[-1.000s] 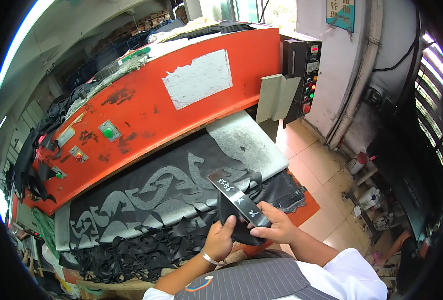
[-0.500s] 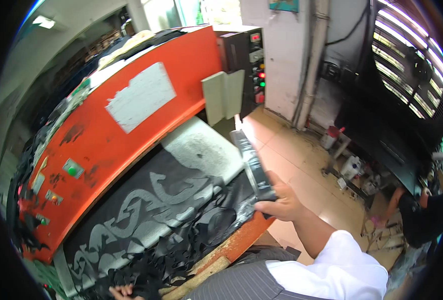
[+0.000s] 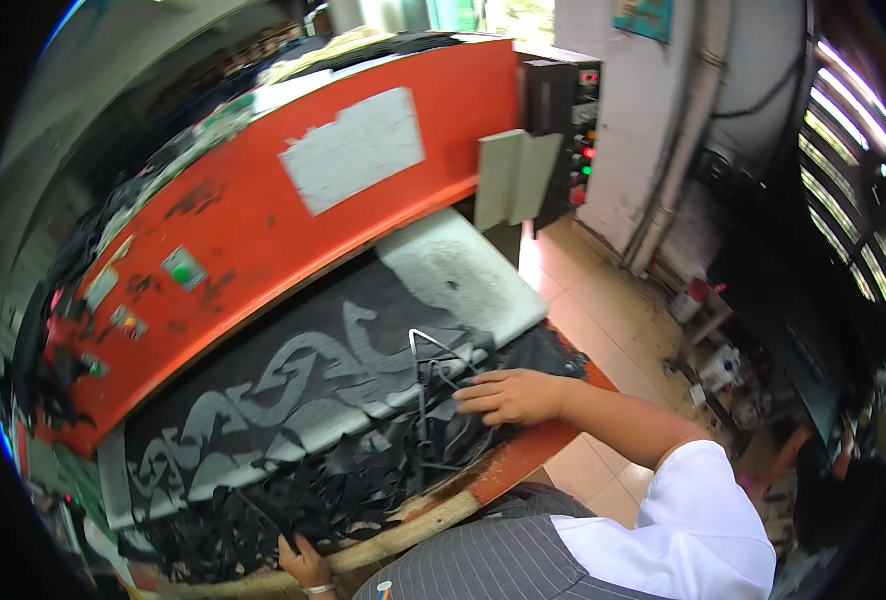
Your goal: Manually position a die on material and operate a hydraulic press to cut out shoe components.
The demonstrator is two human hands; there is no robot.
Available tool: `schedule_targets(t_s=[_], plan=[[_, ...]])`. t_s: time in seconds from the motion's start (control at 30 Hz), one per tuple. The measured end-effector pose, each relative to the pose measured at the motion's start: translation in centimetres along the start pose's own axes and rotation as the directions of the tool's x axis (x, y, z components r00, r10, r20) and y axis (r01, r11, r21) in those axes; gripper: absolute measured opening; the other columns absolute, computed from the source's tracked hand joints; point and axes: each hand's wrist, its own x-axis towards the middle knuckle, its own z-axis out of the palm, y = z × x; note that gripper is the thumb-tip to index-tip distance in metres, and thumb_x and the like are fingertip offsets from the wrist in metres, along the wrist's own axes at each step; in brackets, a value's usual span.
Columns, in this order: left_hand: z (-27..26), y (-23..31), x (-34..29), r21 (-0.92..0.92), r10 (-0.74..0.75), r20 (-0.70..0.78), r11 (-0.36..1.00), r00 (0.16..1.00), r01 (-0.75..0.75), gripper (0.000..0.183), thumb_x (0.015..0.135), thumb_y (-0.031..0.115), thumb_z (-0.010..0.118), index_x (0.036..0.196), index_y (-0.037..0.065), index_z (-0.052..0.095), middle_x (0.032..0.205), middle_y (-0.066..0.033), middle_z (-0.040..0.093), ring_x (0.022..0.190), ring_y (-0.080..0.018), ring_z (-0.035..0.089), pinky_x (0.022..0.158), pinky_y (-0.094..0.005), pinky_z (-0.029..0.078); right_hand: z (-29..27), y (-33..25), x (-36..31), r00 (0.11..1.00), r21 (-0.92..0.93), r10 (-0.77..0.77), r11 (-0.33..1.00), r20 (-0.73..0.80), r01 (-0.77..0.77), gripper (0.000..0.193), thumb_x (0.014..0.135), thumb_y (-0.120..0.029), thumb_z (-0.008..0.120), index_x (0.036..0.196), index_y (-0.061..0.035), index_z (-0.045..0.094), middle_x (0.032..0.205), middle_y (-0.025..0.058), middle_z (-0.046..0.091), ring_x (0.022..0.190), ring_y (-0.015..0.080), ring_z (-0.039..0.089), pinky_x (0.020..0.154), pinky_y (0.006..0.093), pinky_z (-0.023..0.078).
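Observation:
My right hand (image 3: 508, 397) lies with fingers stretched out and apart over the right end of a pile of black scraps (image 3: 353, 480). Beside its fingertips is a thin metal outline, which looks like a cutting die (image 3: 419, 400); part of it is lost among the scraps. At the pile's near edge, my left hand (image 3: 306, 563) has thumb and finger bent around black scrap; its other fingers are hidden. Behind the pile, a black sheet (image 3: 363, 280) with curved cut-out shapes covers much of a pale, worn cutting board (image 3: 503, 290).
A large orange machine beam (image 3: 453, 120) with buttons spans above the board. Its control box (image 3: 585, 130) with lit lamps stands at the right end. An orange ledge (image 3: 503, 475) runs along the near side. On the right, another person (image 3: 833, 490) is near clutter on the tiled floor.
The right hand has let go of the dark, metal-edged piece it gripped and moved left over the scraps. A metal outline now shows there. The left hand has come further into view.

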Motion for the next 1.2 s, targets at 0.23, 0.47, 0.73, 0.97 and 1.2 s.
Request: schedule_targets(t_s=[0.23,0.47,0.73,0.97,1.2], plan=[[0.0,-1.2,-4.1,-0.512,-0.062,-0.261,0.855,0.963,-0.084,0.030,0.094,0.023,0.053,0.096,-0.006,0.062,0.075,-0.0079,0.063,0.068,-0.0179,0.057,0.063,-0.0312,0.045,-0.7,-3.8,0.0,0.957,0.181,0.249,0.944,0.149,-0.274,0.017,0.074,-0.018,0.068,0.090,-0.0126,0.069,0.137,0.0087,0.049,0.132,0.0307,0.040,0.105,0.0454,0.033],[-6.0,-0.7,-16.1,-0.747,-0.543,-0.402,0.660,0.737,0.079,0.043,0.099,0.038,0.050,0.096,-0.002,0.065,0.090,-0.0061,0.066,0.082,-0.0154,0.060,0.081,-0.0298,0.046,-0.5,-10.6,2.3,0.660,0.190,0.751,0.652,-0.026,-0.734,0.066,0.074,-0.027,0.076,0.127,0.0010,0.050,0.126,0.0225,0.052,0.119,0.0393,0.046,0.101,0.0441,0.036],[-5.4,-14.2,-38.0,-0.981,-0.982,0.186,-0.185,-0.011,-0.056,0.024,0.096,0.036,0.054,0.093,0.012,0.055,0.089,-0.0011,0.064,0.089,-0.0177,0.060,0.063,-0.0392,0.048,4.6,-5.8,-3.2,0.686,-0.135,0.727,0.677,-0.034,-0.724,0.089,0.078,-0.040,0.071,0.139,0.0102,0.031,0.132,0.0346,0.046,0.117,0.0492,0.049,0.100,0.0479,0.038],[-12.6,-25.0,-60.6,0.105,-0.848,-0.523,0.029,0.080,0.994,0.038,0.097,0.037,0.043,0.105,0.002,0.056,0.094,-0.0120,0.063,0.079,-0.0262,0.063,0.071,-0.0392,0.052,5.0,-5.8,-2.4,0.632,-0.027,0.767,0.633,-0.109,-0.774,0.075,0.076,-0.022,0.064,0.141,0.0022,0.035,0.126,0.0319,0.053,0.114,0.0437,0.054,0.097,0.0453,0.042],[-20.8,-33.8,-68.2,0.595,-0.671,-0.303,0.422,0.677,0.684,0.059,0.089,0.031,0.051,0.134,-0.006,0.043,0.124,-0.0223,0.058,0.115,-0.0377,0.054,0.101,-0.0433,0.041,7.1,-10.0,5.8,0.429,-0.035,0.877,0.432,-0.217,-0.901,0.051,0.073,-0.025,0.061,0.122,-0.0096,0.056,0.107,0.0239,0.064,0.100,0.0405,0.062,0.088,0.0457,0.047]])
